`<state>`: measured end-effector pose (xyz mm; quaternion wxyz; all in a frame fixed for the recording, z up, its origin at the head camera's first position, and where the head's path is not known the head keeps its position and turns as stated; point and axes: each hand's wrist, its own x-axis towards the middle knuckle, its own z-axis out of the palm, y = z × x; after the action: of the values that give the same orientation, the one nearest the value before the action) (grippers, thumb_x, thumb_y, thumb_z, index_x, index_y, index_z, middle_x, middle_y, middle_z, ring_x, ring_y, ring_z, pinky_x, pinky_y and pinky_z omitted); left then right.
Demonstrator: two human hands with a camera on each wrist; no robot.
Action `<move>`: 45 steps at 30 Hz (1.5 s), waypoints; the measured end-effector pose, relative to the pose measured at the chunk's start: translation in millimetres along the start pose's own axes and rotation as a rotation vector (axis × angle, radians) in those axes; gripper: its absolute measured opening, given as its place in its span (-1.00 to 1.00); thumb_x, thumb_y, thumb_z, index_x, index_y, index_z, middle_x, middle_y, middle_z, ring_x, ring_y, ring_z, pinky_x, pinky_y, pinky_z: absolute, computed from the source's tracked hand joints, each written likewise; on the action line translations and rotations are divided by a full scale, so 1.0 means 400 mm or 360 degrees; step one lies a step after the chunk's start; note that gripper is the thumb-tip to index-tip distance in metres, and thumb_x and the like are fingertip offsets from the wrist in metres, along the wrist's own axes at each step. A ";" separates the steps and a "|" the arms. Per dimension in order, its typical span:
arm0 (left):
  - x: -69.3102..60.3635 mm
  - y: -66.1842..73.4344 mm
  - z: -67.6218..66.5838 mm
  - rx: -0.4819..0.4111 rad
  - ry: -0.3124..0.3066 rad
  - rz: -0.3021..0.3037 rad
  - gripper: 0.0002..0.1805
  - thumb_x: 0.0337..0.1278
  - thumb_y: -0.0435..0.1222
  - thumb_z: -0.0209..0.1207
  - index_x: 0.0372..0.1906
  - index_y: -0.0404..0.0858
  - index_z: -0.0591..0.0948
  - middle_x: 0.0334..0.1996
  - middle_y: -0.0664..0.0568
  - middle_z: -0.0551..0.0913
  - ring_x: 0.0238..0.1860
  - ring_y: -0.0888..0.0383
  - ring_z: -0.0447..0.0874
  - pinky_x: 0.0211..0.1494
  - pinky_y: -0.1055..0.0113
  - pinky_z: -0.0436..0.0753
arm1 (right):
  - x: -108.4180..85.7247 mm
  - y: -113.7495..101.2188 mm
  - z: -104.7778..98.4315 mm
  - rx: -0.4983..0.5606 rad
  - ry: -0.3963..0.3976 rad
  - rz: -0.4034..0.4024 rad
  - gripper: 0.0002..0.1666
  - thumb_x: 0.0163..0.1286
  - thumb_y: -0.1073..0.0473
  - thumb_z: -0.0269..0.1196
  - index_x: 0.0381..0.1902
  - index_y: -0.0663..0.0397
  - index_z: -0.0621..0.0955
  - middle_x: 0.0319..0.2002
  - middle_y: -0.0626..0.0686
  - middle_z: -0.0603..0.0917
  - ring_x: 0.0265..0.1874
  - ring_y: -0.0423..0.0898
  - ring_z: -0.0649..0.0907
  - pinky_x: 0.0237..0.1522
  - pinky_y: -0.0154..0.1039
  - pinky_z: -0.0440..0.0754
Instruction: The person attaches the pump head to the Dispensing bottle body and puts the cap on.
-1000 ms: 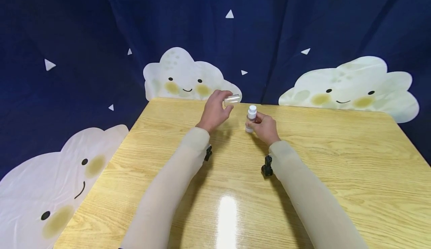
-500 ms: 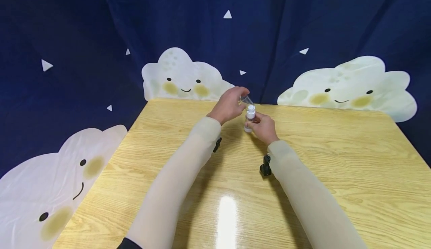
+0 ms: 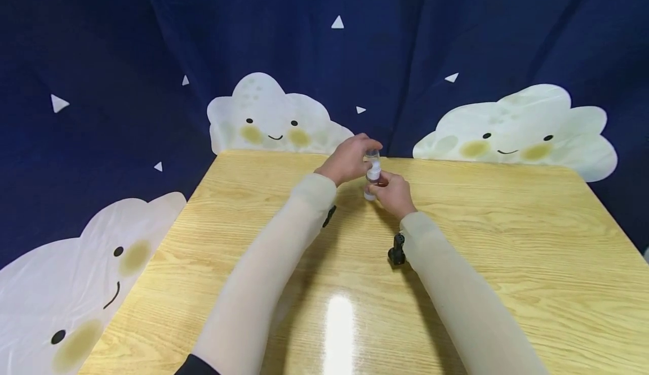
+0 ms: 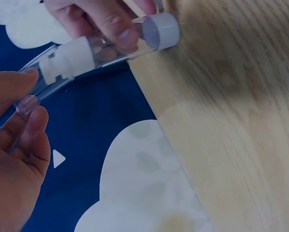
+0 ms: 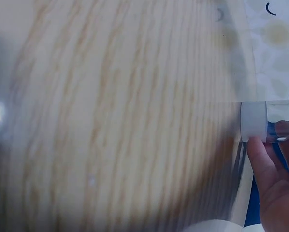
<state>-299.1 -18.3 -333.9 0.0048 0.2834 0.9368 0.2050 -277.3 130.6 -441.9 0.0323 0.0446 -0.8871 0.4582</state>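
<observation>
A small clear pump bottle [image 4: 168, 30] with a white base and white pump collar [image 4: 77, 55] stands roughly upright near the table's far edge. My right hand [image 3: 395, 195] grips its clear body between thumb and fingers, as the right wrist view also shows with the white bottom [image 5: 253, 122] beside my fingers. From above, my left hand [image 3: 350, 160] pinches a clear cap [image 3: 372, 154]. In the left wrist view, the cap is around the white pump head, slightly askew to the bottle. How far down it sits is hard to tell.
The wooden table [image 3: 481, 251] reaches out on both sides, with a bright glare [image 3: 338, 330] at its front. A dark blue curtain [image 3: 304, 37] with cloud faces hangs right behind the far edge. Black wrist cameras [image 3: 397, 251] hang under the sleeves.
My left hand has moved right with the cap, which turned from lying sideways to pointing down over the pump head. My right hand has kept its grip on the bottle, almost unmoved.
</observation>
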 end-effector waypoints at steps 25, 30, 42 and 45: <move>0.000 -0.011 0.059 -0.0053 0.0012 -0.0011 -0.73 0.35 -0.31 0.17 0.10 -0.18 0.58 0.09 0.04 0.64 0.06 0.12 0.58 0.20 0.27 0.56 | -0.002 0.013 -0.001 -0.0059 -0.0029 0.0025 -0.70 0.32 0.17 0.34 -0.03 0.19 0.69 -0.02 0.21 0.76 0.06 0.14 0.72 0.14 0.03 0.64; -0.010 -0.005 0.061 -0.0069 -0.0004 -0.0049 -0.68 0.38 -0.31 0.13 0.18 -0.17 0.55 0.16 0.04 0.61 0.08 0.13 0.58 0.21 0.28 0.56 | -0.008 0.009 -0.004 -0.0072 -0.0046 0.0024 -0.67 0.33 0.15 0.33 0.00 0.20 0.68 0.00 0.22 0.75 0.07 0.16 0.71 0.14 0.04 0.64; -0.041 0.000 0.058 -0.0017 0.0065 -0.0054 -0.66 0.38 -0.34 0.13 0.21 -0.18 0.53 0.16 0.03 0.61 0.12 0.13 0.60 0.25 0.29 0.57 | -0.012 -0.006 0.000 -0.0101 -0.0042 -0.0072 -0.65 0.34 0.14 0.31 0.04 0.18 0.66 -0.03 0.23 0.76 0.01 0.15 0.72 0.10 0.05 0.64; -0.043 0.005 0.063 0.0030 0.0043 -0.0073 -0.65 0.37 -0.34 0.14 0.21 -0.14 0.50 0.14 0.05 0.60 0.12 0.13 0.60 0.24 0.27 0.57 | -0.017 -0.006 0.001 -0.0092 -0.0068 -0.0045 -0.63 0.35 0.14 0.30 0.06 0.18 0.64 0.01 0.22 0.75 0.04 0.15 0.70 0.11 0.04 0.64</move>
<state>-280.5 -16.5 -358.3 -0.0060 0.2591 0.9449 0.1999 -270.4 129.1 -440.8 0.0212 0.0659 -0.8998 0.4309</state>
